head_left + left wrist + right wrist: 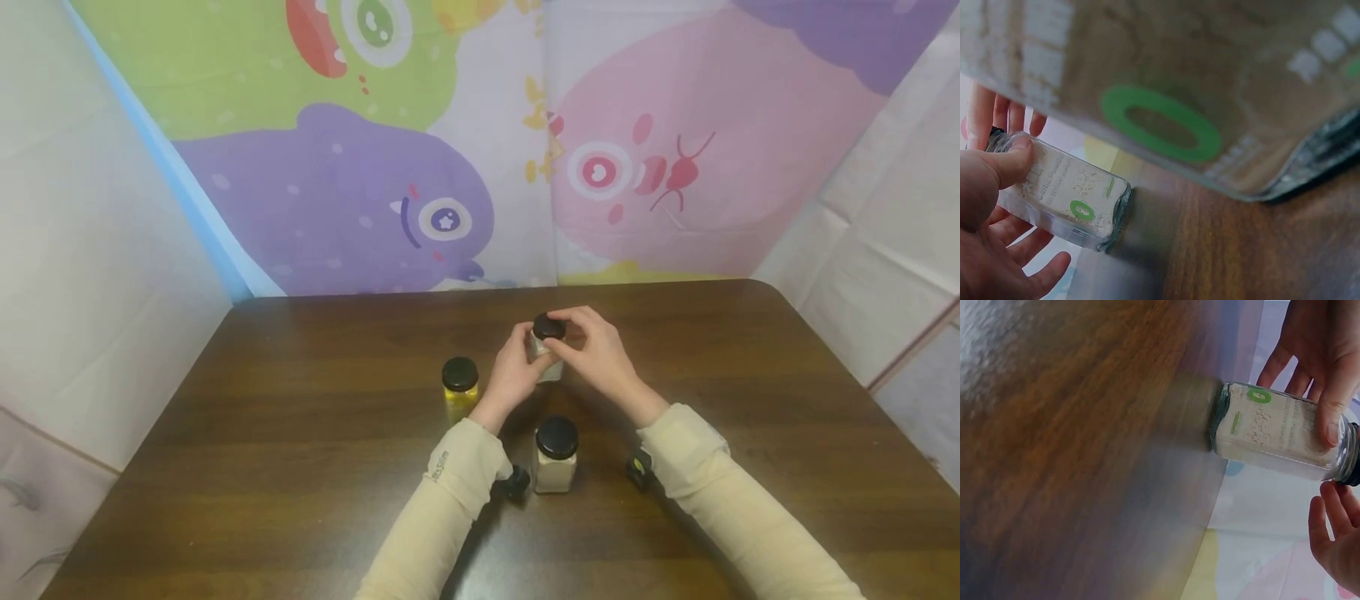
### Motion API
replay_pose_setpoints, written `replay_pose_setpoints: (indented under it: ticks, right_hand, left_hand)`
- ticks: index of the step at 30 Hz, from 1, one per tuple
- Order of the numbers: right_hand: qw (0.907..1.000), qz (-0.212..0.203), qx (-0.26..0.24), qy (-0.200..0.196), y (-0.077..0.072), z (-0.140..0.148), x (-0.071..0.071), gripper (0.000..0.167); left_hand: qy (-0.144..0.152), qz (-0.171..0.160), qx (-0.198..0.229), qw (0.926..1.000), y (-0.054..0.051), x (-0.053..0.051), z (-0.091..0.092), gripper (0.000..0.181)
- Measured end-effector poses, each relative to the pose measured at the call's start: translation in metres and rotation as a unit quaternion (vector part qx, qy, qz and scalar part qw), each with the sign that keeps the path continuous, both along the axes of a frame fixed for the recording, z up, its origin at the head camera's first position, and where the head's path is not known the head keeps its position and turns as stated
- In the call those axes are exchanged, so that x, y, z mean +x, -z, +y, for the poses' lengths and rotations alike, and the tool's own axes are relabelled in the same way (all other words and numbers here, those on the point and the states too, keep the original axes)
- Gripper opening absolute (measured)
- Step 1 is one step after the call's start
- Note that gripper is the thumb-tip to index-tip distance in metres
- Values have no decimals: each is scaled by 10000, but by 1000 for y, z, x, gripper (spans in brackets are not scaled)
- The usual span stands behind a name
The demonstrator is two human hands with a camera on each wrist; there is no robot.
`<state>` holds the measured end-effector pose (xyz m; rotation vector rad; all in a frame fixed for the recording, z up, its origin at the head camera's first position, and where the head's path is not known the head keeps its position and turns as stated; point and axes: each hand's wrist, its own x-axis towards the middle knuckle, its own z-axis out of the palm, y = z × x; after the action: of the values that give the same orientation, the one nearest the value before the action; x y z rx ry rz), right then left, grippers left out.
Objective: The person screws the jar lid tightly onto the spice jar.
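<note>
A square glass jar (552,372) of pale powder or flakes with a black lid (549,326) stands upright at the back of the table. My left hand (517,367) grips its body, the thumb lying across the label, as the left wrist view shows. At the lid, my right hand (603,350) pinches with thumb and fingers; in the right wrist view those fingers touch the lid's edge. Nearer me, between the forearms, is a second black-lidded jar (555,471) with beige contents; its side fills the top of the left wrist view.
Left of my left hand stands a black-lidded jar with yellow contents (460,402), partly behind the wrist. Dark wrist cameras hang under both sleeves, the left one close beside the nearer jar. A cartoon-print cloth (360,208) hangs behind the brown table (285,433).
</note>
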<state>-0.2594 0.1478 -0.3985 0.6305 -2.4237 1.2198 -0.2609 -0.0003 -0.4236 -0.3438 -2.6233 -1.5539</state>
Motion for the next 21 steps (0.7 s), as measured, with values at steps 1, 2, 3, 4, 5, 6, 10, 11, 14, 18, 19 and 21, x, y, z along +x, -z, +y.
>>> replay_pose_setpoints:
  ticks: [1,2,3,4,5,6,10,11,14,18,19,21]
  right_hand:
    - [10000,5,-2,5,0,1,0,37]
    - [10000,16,1,10,0,2,1,36]
    - [10000,39,25,39,0,3,2,35]
    - [10000,62,48,55,0,4,2,34]
    - [9999,91,72,65,0,5,3,33]
    - [9998,111,109,84,0,6,3,32]
    - [9990,245,325,164,-2,8,5,29]
    - [9988,279,371,167,-2,8,5,29]
    - [9983,344,460,104,-4,6,5,29]
    - [9979,339,533,-136,-7,2,4,29]
    - [9977,339,555,-194,-7,1,3,29]
    - [9975,330,575,-262,-8,0,3,29]
  left_hand:
    - [3,4,2,10000,0,0,0,55]
    - [7,10,3,10000,0,0,1,55]
    - [8,30,5,10000,1,0,1,55]
    - [5,55,9,10000,0,0,1,54]
    - [4,75,21,10000,1,0,1,54]
    - [4,101,28,9999,1,1,1,53]
    - [30,114,85,9999,1,1,1,52]
    - [36,108,90,9999,1,1,1,52]
    - [45,67,88,9999,1,1,0,53]
    - [43,6,66,10000,0,1,0,54]
    - [38,8,44,10000,0,1,0,54]
    - [35,16,21,10000,0,1,0,53]
